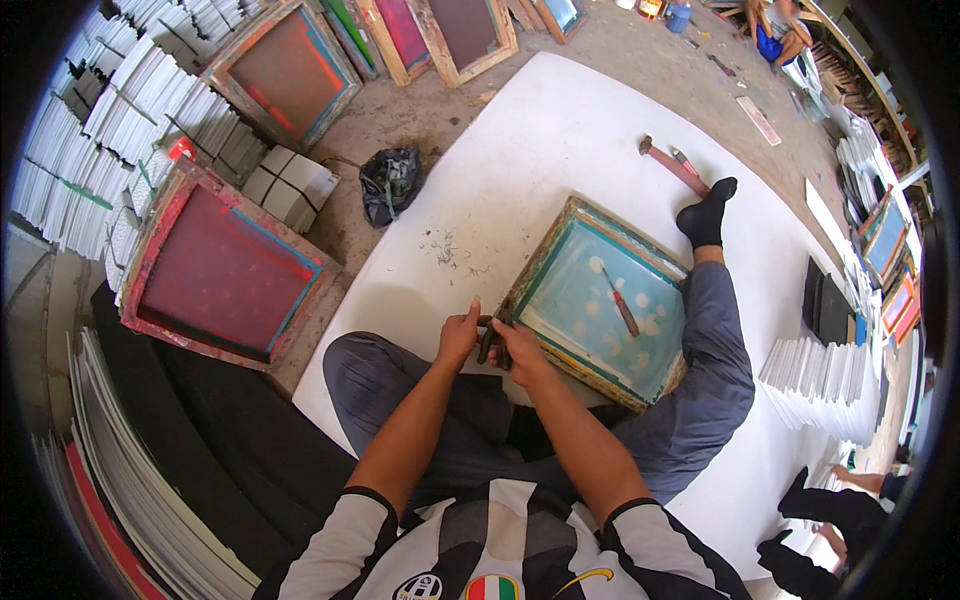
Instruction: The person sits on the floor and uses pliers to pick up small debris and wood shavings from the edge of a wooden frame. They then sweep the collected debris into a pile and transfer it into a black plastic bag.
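Between my knees a wooden screen-printing frame [562,238] lies on the white sheet, with pale blue mesh and light round blotches. A screwdriver [622,305] with a red handle rests on the mesh. Close to the frame's left corner, my right hand [522,355] is closed around a dark pair of pliers [488,342]. My left hand [458,338] has its fingers curled at the same tool, thumb up; the jaws are partly hidden by my fingers. Small dark bits [450,250] are scattered on the sheet ahead of my left hand.
A hammer [672,165] lies beside my outstretched foot [706,212], near a small red tool [684,160]. A black plastic bag [391,184] sits past the left edge of the white sheet [560,130]. Other frames [215,270] and stacked white boards [815,385] surround me; another person [780,35] sits far right.
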